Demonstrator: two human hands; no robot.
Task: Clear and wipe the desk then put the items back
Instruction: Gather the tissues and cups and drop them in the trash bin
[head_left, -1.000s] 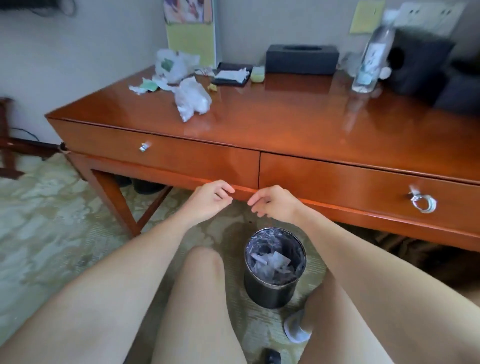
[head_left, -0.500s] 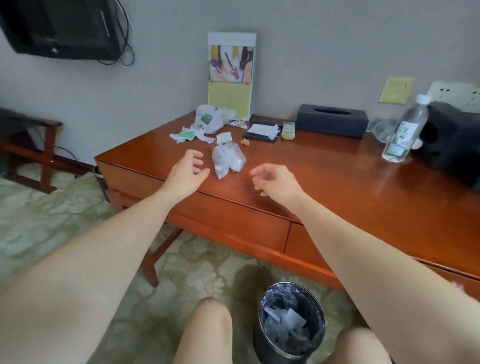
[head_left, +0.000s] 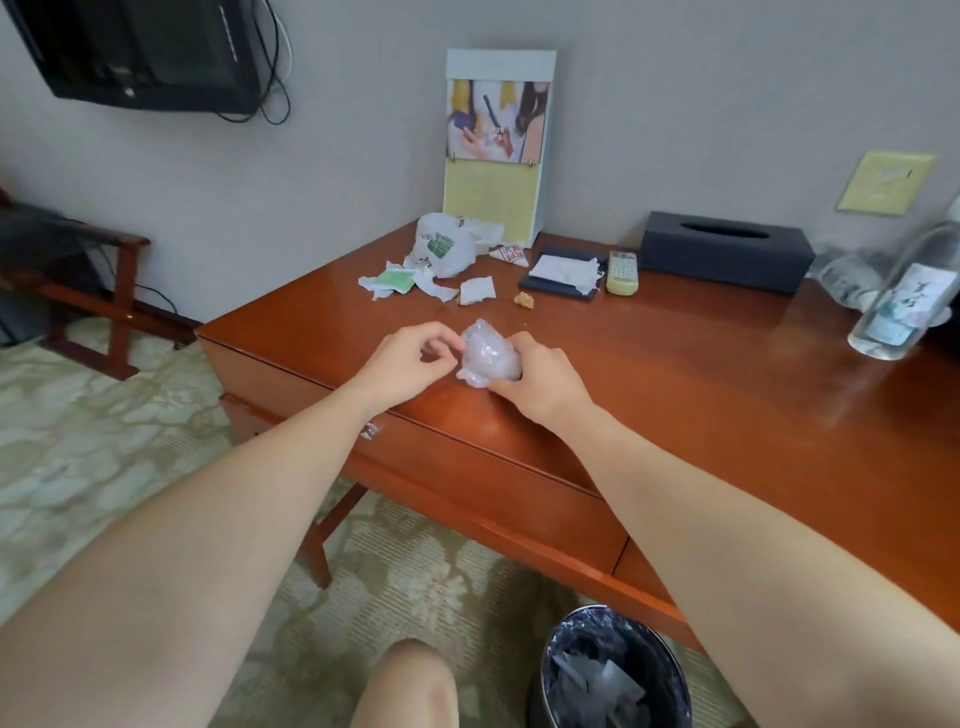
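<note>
Counter (head_left: 675, 415) clearing starts: left hand (head_left: 405, 358) and right hand (head_left: 540, 384), empty a moment ago, now grip the crumpled plastic wrapper (head_left: 488, 356). Bin (head_left: 613, 670) likely next.

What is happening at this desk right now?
A person is clearing litter from the wooden desk. The left hand pinches the top of a crumpled plastic bag near the front edge, and the right hand grips its side. Further back are paper scraps, a white bag, a remote, a tissue box and a bottle.
</note>
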